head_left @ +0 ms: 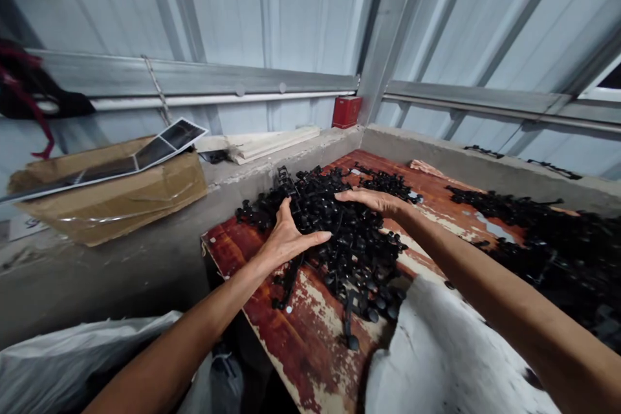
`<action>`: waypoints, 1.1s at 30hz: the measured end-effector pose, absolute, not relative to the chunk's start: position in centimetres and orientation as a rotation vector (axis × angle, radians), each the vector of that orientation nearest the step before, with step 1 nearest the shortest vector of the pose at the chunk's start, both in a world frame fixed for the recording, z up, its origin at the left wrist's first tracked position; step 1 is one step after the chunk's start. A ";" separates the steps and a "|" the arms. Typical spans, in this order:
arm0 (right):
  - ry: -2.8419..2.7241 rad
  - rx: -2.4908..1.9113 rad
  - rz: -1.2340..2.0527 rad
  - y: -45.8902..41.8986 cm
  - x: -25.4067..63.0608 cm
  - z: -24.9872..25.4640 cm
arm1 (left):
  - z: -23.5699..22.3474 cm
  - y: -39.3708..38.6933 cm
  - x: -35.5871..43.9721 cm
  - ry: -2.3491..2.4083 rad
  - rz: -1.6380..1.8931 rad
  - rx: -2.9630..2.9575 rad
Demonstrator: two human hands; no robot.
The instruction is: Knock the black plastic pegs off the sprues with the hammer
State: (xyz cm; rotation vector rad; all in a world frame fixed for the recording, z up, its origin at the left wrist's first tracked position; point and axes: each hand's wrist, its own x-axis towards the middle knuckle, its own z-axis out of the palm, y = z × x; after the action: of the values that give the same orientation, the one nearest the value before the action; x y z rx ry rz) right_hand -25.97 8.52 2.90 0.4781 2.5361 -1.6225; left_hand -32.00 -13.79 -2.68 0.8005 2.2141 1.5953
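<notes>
Black parts (347, 239) lie heaped between spread fingers (361, 197).

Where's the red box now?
In the head view, the red box is above and right of centre, on the concrete ledge, between the pale boards and metal corner post.

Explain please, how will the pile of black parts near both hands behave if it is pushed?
The pile of black parts would probably spread, being many small, separate pieces. Some may snag together, as their irregular shapes overlap.
</notes>
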 end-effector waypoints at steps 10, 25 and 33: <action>2.510 0.523 -1.795 7.7 -24.0 1.9 | -3.0 -13.7 -31.1 2.062 1.763 0.733; 2.651 0.596 -1.615 6.3 -21.9 7.7 | -1.3 -14.1 -28.4 1.960 2.000 0.796; 2.673 0.622 -1.459 5.2 -20.4 7.7 | -2.4 -13.6 -26.9 1.814 2.059 0.683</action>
State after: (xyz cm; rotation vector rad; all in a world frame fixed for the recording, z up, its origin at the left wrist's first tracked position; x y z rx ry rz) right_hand -20.41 5.21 7.72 0.6223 2.6726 -1.4592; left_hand -26.92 -13.58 -2.45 0.6834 1.8141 2.0590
